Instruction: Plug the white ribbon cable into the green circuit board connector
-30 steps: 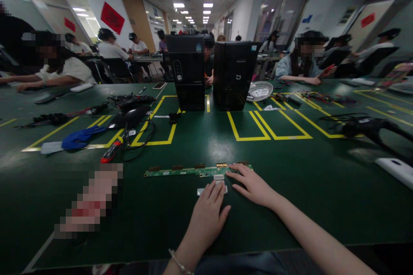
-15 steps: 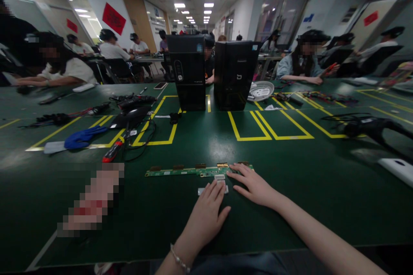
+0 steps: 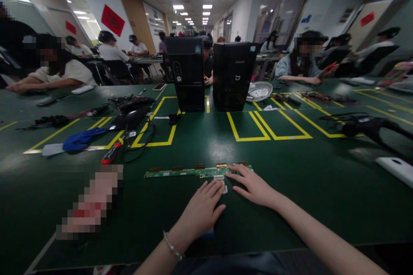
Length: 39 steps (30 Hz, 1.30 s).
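Observation:
A long, narrow green circuit board [image 3: 174,174] with brown tabs along its far edge lies flat on the green table. My right hand [image 3: 254,187] rests on its right end, fingers spread and extended. Just in front of the board, my left hand [image 3: 201,206] lies palm down with outstretched fingers. Its fingertips cover part of a pale flat connector piece [image 3: 218,178] at the board's near edge. A blue patch [image 3: 208,234] shows beneath the left palm; what it belongs to is hidden.
Two black computer towers [image 3: 190,77] stand beyond the board. To the left are a red-black screwdriver [image 3: 111,154], a blue glove [image 3: 82,138] and cables. A white basket [image 3: 259,91] sits behind right; a black cabled device [image 3: 371,124] lies far right. Several people sit around.
My left hand has shifted slightly left, covering the pale strip that showed left of its fingertips. The blue patch now shows under its palm. My right hand stays on the board.

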Tool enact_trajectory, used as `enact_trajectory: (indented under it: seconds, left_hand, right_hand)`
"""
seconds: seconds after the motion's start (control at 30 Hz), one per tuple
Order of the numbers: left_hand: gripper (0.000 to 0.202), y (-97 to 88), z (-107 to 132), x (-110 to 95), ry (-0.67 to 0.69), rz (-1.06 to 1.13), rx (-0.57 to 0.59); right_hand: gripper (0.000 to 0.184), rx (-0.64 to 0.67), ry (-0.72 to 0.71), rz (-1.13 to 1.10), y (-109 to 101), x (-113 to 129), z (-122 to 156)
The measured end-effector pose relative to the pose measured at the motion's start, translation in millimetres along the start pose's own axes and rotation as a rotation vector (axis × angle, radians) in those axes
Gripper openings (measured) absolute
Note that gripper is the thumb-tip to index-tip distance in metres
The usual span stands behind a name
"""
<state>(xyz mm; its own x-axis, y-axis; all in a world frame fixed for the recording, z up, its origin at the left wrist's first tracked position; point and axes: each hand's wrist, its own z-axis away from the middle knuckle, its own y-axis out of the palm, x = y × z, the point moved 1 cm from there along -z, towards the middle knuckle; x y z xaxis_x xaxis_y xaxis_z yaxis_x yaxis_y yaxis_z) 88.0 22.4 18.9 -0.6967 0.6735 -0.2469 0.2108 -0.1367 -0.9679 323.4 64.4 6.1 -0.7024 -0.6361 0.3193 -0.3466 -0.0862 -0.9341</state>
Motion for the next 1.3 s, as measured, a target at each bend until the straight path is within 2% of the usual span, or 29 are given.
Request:
enact_trajectory:
  seconds: [0.53,0.67,0.77,0.9,1.13,1.3]
  left_hand:
    - [0.043,-9.0,-6.4,5.1,0.069,0.013,-0.062]
    - [0.043,-13.9,-4.6,7.0,0.068,0.03,-0.121]
    - [0.044,-19.3,7.5,13.4,-0.002,0.03,-0.216]
    - [0.037,-20.2,36.9,28.4,-0.158,0.012,-0.309]
    - [0.034,4.8,90.9,57.5,-0.294,-0.052,-0.386]
    - [0.033,11.8,101.4,61.7,-0.339,-0.081,-0.428]
  right_hand:
    - [0.048,0.005,0.018,-0.007,-1.9,2.6,-0.5]
    - [0.048,0.004,0.016,-0.006,-2.4,4.9,-1.1]
    - [0.048,0.005,0.018,0.002,-2.7,6.3,-0.9]
    - [0.048,0.014,0.023,0.012,-3.7,6.9,-0.2]
    - [0.045,-0.004,0.018,0.011,-4.1,8.9,-1.7]
    - [0.041,0.007,-0.044,-0.043,-7.7,24.2,-5.1]
